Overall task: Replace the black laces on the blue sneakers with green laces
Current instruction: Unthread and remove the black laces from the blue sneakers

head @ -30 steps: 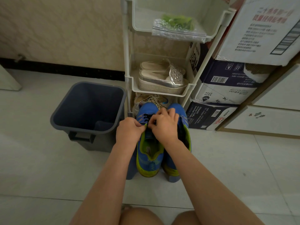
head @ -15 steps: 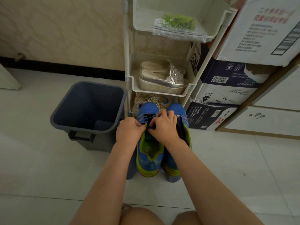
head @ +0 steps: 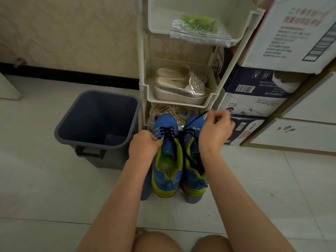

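Note:
Two blue sneakers with yellow-green lining stand side by side on the floor, toes toward the rack: the left sneaker (head: 166, 160) and the right sneaker (head: 193, 171). A black lace (head: 168, 131) still crosses the left sneaker's front eyelets. My left hand (head: 144, 145) grips that sneaker's left edge by the tongue. My right hand (head: 215, 130) is raised to the right, pinching a stretch of black lace (head: 202, 114) pulled out taut. More loose black lace (head: 189, 159) hangs over the right sneaker. Green laces (head: 199, 23) lie in a clear zip bag on the rack's top shelf.
A dark grey bin (head: 98, 120) stands left of the sneakers. A white shoe rack (head: 143, 91) behind them holds silver platform shoes (head: 180, 88) and a gold shoe (head: 167, 110) below. Stacked cardboard boxes (head: 254, 91) fill the right. My knees show at the bottom edge.
My right hand has moved up and to the right from the left sneaker's tongue, drawing black lace out of the eyelets. My left hand stays on the sneaker.

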